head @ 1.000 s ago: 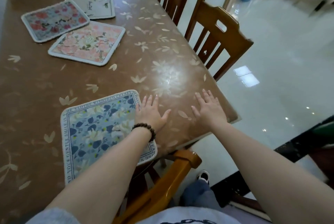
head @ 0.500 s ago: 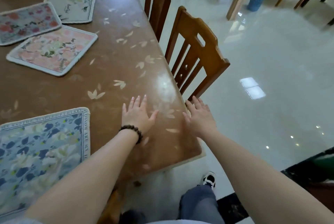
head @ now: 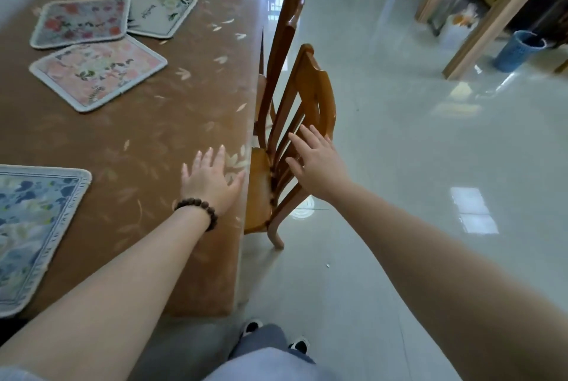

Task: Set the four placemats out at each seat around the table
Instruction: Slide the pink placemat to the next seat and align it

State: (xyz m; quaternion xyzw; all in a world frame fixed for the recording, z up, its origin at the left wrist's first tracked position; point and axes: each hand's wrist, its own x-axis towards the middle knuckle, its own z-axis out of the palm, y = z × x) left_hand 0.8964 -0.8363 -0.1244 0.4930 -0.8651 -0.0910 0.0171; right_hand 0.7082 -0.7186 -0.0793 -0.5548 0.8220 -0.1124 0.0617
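A blue floral placemat [head: 29, 227] lies flat at the table's near left. Three more mats sit in a loose cluster at the far left: a pink one [head: 98, 71], a red-flowered one [head: 81, 21] and a white one [head: 159, 11]. My left hand [head: 212, 179], with a bead bracelet on the wrist, hovers open over the brown table [head: 172, 122] near its right edge, holding nothing. Beyond the table edge, my right hand [head: 316, 162] is spread open against the back of the nearer wooden chair [head: 310, 98].
A second wooden chair [head: 289, 15] stands further along the table's right side. Glossy pale floor stretches to the right, with a blue bin [head: 516, 51] and light wooden furniture legs [head: 498, 11] at the far right. My feet show below.
The view has swung right along the table's side. Both hands lifted off the tabletop; the right one moved past the edge to the chair back. The blue mat stays where it lay.
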